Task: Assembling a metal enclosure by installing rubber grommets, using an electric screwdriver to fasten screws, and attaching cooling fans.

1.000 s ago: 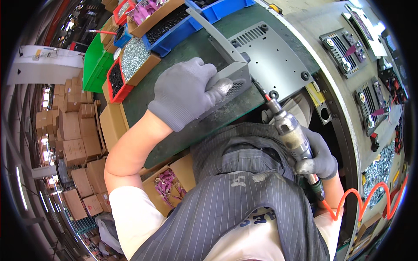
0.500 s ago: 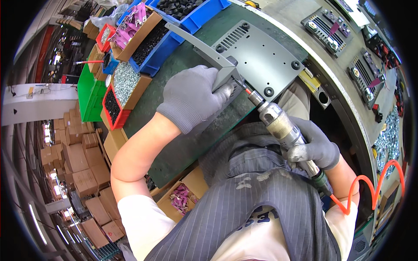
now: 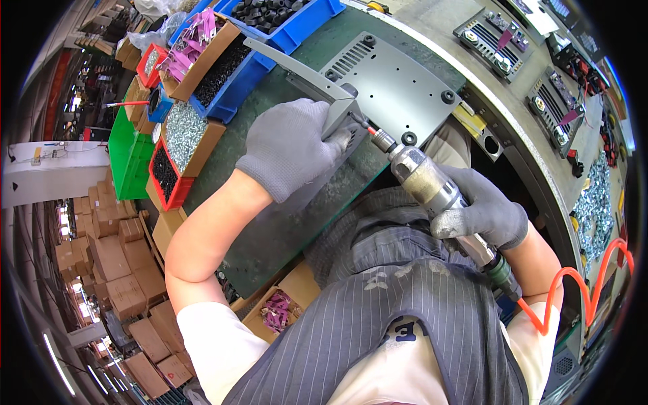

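Observation:
My left hand [image 3: 290, 145], in a grey glove, is closed around the near corner of a grey sheet-metal housing [image 3: 395, 84], thumb on its side wall. The housing lies on the green bench top, its flat face with slots, holes and black rubber feet showing. In my gloved right hand [image 3: 482, 209] is a pneumatic screwdriver [image 3: 420, 177], gripped round its body. The tool slants up to the left, with its bit at the housing's corner beside my left thumb. Whether a screw sits under the bit is too small to tell.
At the upper left stand a red bin [image 3: 177, 182] of black screws, a box of silvery screws [image 3: 185, 135] and blue bins [image 3: 314, 30] of black parts. An orange coiled air hose [image 3: 574, 273] trails right. Slotted metal assemblies [image 3: 493, 44] lie on the bench at right.
The whole view has shifted slightly, moving the scene left. My right hand sits a little farther up the screwdriver toward the bit, which stays at the housing's corner.

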Motion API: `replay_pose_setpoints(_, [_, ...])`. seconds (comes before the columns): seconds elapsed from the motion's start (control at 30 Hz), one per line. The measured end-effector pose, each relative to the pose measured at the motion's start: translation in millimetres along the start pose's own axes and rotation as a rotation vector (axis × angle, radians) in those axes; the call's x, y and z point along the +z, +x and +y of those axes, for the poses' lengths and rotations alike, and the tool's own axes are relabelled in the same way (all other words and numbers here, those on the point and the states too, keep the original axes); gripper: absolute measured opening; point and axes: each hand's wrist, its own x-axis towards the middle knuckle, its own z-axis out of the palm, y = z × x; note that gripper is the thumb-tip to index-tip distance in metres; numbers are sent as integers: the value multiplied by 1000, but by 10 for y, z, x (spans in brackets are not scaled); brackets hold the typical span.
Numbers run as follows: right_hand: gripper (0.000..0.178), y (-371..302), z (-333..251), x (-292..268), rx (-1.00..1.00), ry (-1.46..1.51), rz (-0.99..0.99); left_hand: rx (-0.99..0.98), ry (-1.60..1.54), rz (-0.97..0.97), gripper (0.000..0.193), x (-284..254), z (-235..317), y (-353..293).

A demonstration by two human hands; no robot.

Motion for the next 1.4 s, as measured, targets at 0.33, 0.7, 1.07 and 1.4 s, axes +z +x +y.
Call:
replay_pose_setpoints(0.33, [73, -24, -22, -59, 11, -114, 35, -343, -929, -275, 35, -211, -755, -166])
replay_pose_setpoints(0.7, [85, -484, 426, -193, 241, -6, 340, -1018, -927, 713, 40, -234, -3001, -1847])
replay_pose_setpoints(1.07, [64, -956, 292, -576, 292, -216, 538, -977, -165, 643, 31, -4, -3232, -1887])
replay_pose_setpoints(1.4, [36, -730, 154, -1339, 618, -310, 462, -465, -345, 430, 26, 950, -1472, -1547])
